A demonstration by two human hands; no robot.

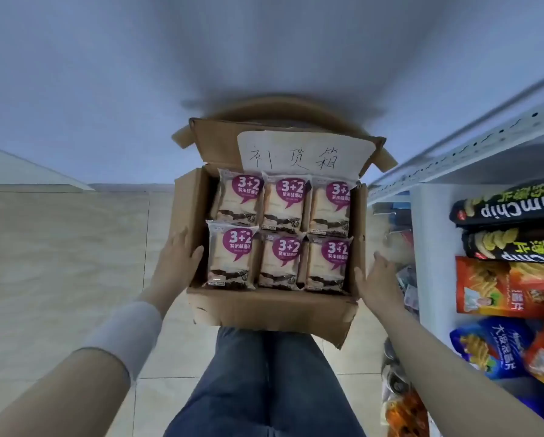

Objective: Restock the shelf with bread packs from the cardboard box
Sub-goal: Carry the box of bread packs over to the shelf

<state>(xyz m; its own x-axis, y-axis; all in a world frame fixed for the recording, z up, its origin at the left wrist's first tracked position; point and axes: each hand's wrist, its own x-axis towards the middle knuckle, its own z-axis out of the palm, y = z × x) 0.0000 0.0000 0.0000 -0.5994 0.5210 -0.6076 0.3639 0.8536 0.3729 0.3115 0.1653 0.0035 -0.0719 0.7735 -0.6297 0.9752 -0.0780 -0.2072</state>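
An open cardboard box sits in front of me, above my knees in the head view. Inside lie several bread packs in two rows, each with a purple "3+2" label. A white paper sign with handwriting is stuck to the far flap. My left hand presses flat against the box's left wall, fingers spread. On the other side, my right hand lies against the right wall, also with fingers spread. Both hands grip the box from the sides.
A white shelf unit stands at the right, stocked with black chip tubes, an orange snack bag and a blue snack bag. Beige floor tiles extend to the left. My jeans-clad legs are below the box.
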